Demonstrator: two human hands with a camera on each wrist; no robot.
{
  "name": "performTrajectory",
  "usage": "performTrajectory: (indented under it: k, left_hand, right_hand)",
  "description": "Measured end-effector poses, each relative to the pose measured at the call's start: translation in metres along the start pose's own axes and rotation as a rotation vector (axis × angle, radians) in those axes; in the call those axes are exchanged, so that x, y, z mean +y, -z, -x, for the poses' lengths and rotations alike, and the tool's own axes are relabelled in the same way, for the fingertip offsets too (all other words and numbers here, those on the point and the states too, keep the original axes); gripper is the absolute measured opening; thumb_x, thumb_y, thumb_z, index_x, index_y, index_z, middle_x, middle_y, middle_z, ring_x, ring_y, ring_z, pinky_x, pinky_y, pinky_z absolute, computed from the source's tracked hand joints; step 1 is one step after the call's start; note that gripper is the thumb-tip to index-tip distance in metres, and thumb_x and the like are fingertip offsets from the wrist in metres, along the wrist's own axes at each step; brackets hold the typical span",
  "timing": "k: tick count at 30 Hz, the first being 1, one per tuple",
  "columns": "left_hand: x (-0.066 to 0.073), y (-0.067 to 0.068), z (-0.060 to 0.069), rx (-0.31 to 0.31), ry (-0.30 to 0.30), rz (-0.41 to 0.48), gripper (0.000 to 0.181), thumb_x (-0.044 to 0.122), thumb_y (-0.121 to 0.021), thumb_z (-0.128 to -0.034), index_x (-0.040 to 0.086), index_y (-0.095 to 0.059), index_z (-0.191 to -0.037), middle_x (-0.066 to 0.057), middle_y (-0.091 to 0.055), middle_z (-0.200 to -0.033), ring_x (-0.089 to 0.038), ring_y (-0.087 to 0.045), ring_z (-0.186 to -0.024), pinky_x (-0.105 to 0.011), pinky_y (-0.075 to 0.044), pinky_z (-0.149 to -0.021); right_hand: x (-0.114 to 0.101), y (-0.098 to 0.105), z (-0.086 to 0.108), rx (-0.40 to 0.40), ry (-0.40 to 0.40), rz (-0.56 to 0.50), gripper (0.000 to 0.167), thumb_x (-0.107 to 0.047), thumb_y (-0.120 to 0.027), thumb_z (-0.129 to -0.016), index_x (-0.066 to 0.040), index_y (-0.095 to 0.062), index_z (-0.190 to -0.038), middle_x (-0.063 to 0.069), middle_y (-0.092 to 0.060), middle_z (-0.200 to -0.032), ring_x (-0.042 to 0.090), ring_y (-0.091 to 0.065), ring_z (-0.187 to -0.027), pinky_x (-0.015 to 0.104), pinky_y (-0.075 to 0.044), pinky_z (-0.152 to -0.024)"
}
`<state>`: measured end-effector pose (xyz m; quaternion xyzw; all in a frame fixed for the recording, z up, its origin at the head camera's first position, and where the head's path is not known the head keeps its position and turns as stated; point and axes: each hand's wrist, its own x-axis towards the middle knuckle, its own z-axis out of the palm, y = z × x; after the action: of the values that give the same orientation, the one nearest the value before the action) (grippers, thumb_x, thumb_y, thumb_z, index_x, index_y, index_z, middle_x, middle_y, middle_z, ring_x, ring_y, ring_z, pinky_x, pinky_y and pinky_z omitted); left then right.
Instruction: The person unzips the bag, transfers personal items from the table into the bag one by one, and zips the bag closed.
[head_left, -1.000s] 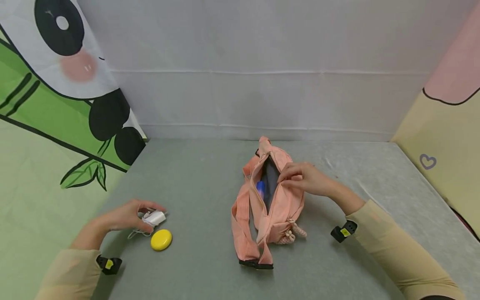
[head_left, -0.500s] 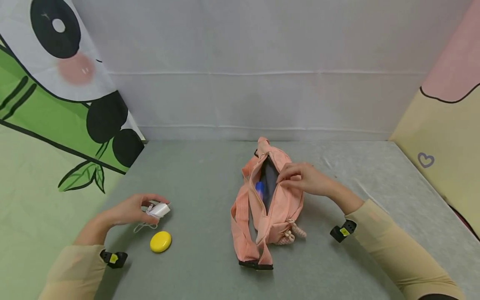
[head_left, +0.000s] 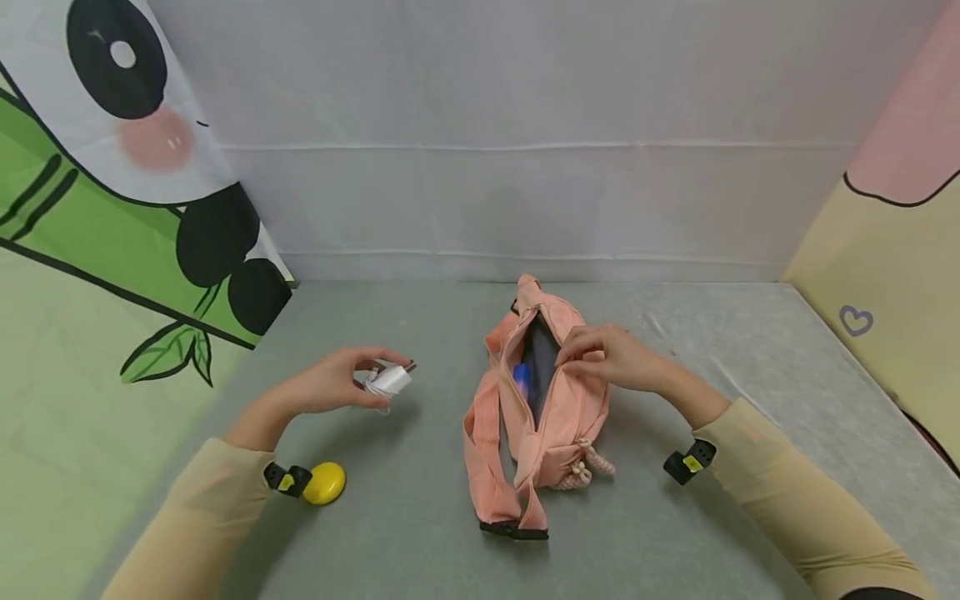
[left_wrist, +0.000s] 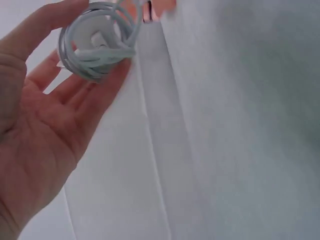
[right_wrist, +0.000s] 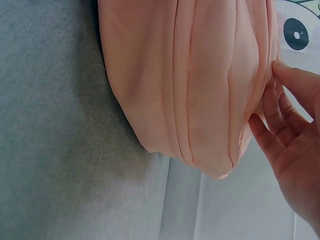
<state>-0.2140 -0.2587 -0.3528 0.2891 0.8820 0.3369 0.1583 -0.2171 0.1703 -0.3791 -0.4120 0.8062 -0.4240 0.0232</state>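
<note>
My left hand (head_left: 333, 385) grips a white charger (head_left: 392, 380) above the table, left of the bag. In the left wrist view its coiled white cable (left_wrist: 92, 60) shows between thumb and fingers. A pink waist bag (head_left: 573, 417) lies with its zip undone, its grey lining (head_left: 538, 358) showing. My right hand (head_left: 611, 358) pinches the right edge of that opening; in the right wrist view, thumb and fingers hold the fabric (right_wrist: 210, 90) at its rim. Inside the bag lies a blue-capped item (head_left: 522, 377), mostly hidden.
A round yellow case (head_left: 325, 483) lies on the grey table (head_left: 420, 517) beside the left wrist. The bag's strap (head_left: 487, 450) and black buckle (head_left: 513, 531) reach toward the front. A pale cloth wall (head_left: 465, 200) stands behind the table.
My left hand has lifted the charger from beside the yellow case and carried it rightward and away from me, toward the bag. The right hand and bag have stayed in place.
</note>
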Motion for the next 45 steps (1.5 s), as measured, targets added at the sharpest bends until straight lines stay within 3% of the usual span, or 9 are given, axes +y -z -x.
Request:
performTrajectory:
  k: [7,14,20,23,29,33,35,38,45]
  left_hand:
    - [0.03,-0.008,-0.028,-0.004,-0.073,0.0,0.055,0.012,-0.079,-0.0828,0.021,-0.059,-0.133,-0.006,-0.056,-0.127,-0.026,-0.055,-0.104,-0.034,-0.053,-0.078]
    - [0.049,-0.016,-0.056,-0.055,-0.171,0.0,0.057,0.009,-0.078,-0.0836,0.014,-0.056,-0.136,-0.006,-0.058,-0.127,-0.024,-0.056,-0.103,-0.033,-0.054,-0.077]
    - [0.064,-0.021,-0.077,-0.041,-0.195,-0.022,0.06,0.013,-0.078,-0.084,0.01,-0.052,-0.138,-0.007,-0.056,-0.132,-0.022,-0.055,-0.11,-0.036,-0.053,-0.077]
    - [0.071,-0.023,-0.085,-0.029,-0.213,-0.051,0.06,0.016,-0.079,-0.084,0.012,-0.053,-0.138,-0.005,-0.057,-0.132,-0.022,-0.055,-0.114,-0.04,-0.052,-0.078]
    - [0.083,-0.026,-0.1,-0.059,-0.257,-0.076,0.063,0.016,-0.079,-0.0833,0.008,-0.051,-0.139,-0.006,-0.056,-0.133,-0.022,-0.055,-0.117,-0.035,-0.053,-0.079]
    - [0.086,-0.03,-0.109,-0.065,-0.259,-0.126,0.064,0.019,-0.081,-0.0817,0.009,-0.052,-0.138,-0.006,-0.058,-0.131,-0.021,-0.056,-0.118,-0.039,-0.049,-0.089]
    - [0.088,-0.032,-0.113,-0.063,-0.256,-0.144,0.062,0.021,-0.081,-0.0817,0.01,-0.053,-0.136,-0.006,-0.059,-0.13,-0.021,-0.057,-0.116,-0.038,-0.049,-0.087]
    - [0.091,-0.035,-0.119,-0.049,-0.252,-0.132,0.059,0.021,-0.079,-0.0835,0.011,-0.051,-0.135,-0.007,-0.058,-0.13,-0.022,-0.058,-0.115,-0.037,-0.05,-0.083]
    - [0.099,-0.043,-0.129,0.017,-0.297,-0.07,0.062,0.017,-0.076,-0.0855,0.009,-0.047,-0.139,-0.008,-0.054,-0.13,-0.026,-0.057,-0.116,-0.035,-0.049,-0.088]
  right_hand:
    - [-0.001,0.002,-0.001,-0.001,0.014,-0.001,0.012,-0.003,-0.065,-0.092,-0.001,-0.073,-0.101,0.0,-0.065,-0.097,0.016,-0.058,-0.085,0.041,-0.047,-0.08]
    - [0.001,0.002,-0.001,-0.002,0.021,0.01,0.012,-0.005,-0.065,-0.093,-0.004,-0.073,-0.102,-0.002,-0.065,-0.098,0.015,-0.058,-0.087,0.042,-0.047,-0.081]
    - [0.002,0.003,-0.001,0.001,0.027,0.012,0.012,-0.004,-0.065,-0.093,-0.005,-0.073,-0.101,-0.003,-0.065,-0.098,0.015,-0.058,-0.087,0.042,-0.048,-0.081]
    - [0.001,0.004,-0.001,0.005,0.034,0.018,0.011,-0.003,-0.065,-0.092,-0.004,-0.073,-0.1,-0.003,-0.065,-0.098,0.015,-0.058,-0.087,0.041,-0.048,-0.081]
    - [0.001,0.005,-0.002,0.009,0.059,0.019,0.011,-0.002,-0.065,-0.092,-0.002,-0.073,-0.1,-0.001,-0.066,-0.097,0.015,-0.058,-0.086,0.04,-0.048,-0.079]
    - [0.001,0.006,-0.003,0.006,0.067,0.008,0.011,-0.002,-0.065,-0.093,-0.001,-0.073,-0.101,-0.001,-0.066,-0.098,0.016,-0.058,-0.086,0.037,-0.048,-0.078]
    - [0.001,0.007,-0.004,0.004,0.064,0.005,0.011,-0.002,-0.064,-0.093,-0.001,-0.072,-0.101,-0.001,-0.066,-0.098,0.015,-0.058,-0.086,0.037,-0.047,-0.078]
    - [0.001,0.007,-0.004,0.003,0.065,0.005,0.011,-0.002,-0.065,-0.093,0.0,-0.072,-0.101,-0.001,-0.066,-0.098,0.015,-0.058,-0.086,0.037,-0.047,-0.078]
    - [0.002,0.006,-0.006,-0.004,0.092,-0.003,0.012,0.0,-0.064,-0.093,-0.003,-0.073,-0.101,0.0,-0.066,-0.098,0.016,-0.058,-0.087,0.037,-0.048,-0.079]
